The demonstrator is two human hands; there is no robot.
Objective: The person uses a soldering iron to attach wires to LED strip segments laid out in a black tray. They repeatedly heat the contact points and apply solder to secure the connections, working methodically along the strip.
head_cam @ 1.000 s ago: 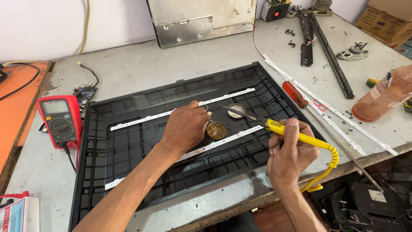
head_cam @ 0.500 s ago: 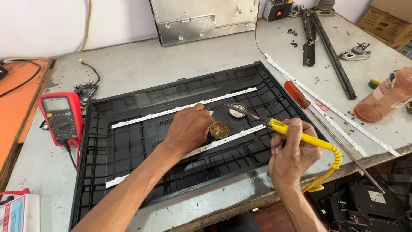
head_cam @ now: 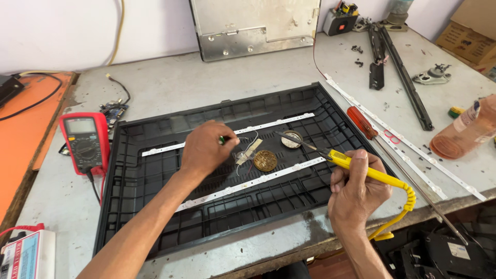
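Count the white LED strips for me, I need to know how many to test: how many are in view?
3, perhaps more hidden. Upper strip and lower strip lie inside the black panel; a long strip lies on the bench, right of it.

I am seeing a matt black ribbed plastic panel [head_cam: 155,206] lying on a rough, stained grey worktop [head_cam: 206,82]. My right hand [head_cam: 356,191] is gripping a glossy yellow plastic soldering iron [head_cam: 361,168] with a dull metal tip. A brushed metal plate [head_cam: 253,23] is leaning behind. The multimeter [head_cam: 85,142] is showing a smooth red plastic casing.
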